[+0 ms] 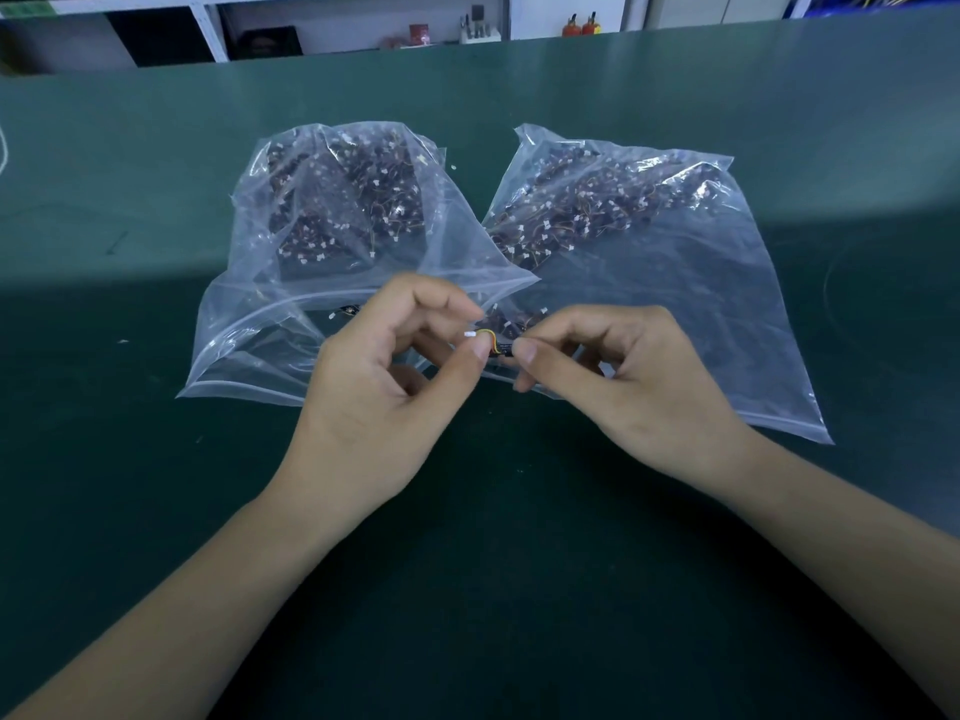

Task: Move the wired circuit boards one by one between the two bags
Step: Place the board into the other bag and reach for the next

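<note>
Two clear plastic bags lie side by side on the green table, the left bag [249,324] and the right bag [727,304]. Both hold many small dark circuit boards with thin wires and white connectors. Between the bags' near openings, a single wired circuit board [500,346] with a white connector is held by both hands. My left hand [384,387] pinches its wire end between thumb and forefinger. My right hand [618,376] pinches the board's other end. A few loose boards lie near the right bag's mouth, behind my fingers.
The green table [156,511] stretches wide on all sides of the bags. White shelving [208,33] with small bottles and tools stands beyond the far edge. A white cord [4,148] shows at the left edge.
</note>
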